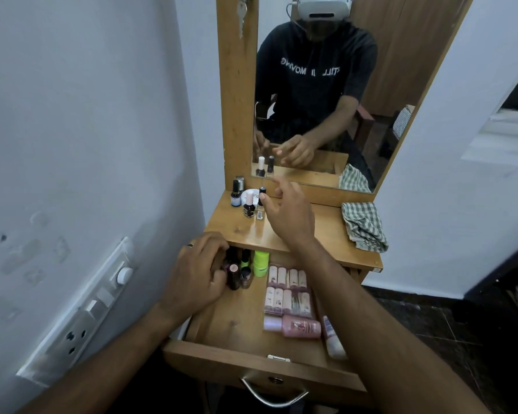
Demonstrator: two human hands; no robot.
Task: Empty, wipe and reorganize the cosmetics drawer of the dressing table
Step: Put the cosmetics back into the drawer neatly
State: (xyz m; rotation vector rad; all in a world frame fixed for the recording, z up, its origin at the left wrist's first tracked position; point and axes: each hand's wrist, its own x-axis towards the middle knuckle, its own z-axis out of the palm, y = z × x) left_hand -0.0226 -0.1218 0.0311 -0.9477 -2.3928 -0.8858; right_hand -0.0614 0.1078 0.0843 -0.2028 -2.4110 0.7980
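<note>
Bare wood is lying open across the front-left of the drawer (234, 327). Bottles (240, 271) are crowding its back-left corner, tubes (287, 291) are filling its right side, and the tabletop (320, 231) is overhanging its back.

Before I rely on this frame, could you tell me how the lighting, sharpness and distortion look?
Head view: dim, soft indoor light; wide-angle lens bends the mirror frame and wall edges outward; the right hand is slightly motion-blurred above the small bottles; glossy sheen on the tabletop; drawer contents readable, though labels are too soft to read.
</note>
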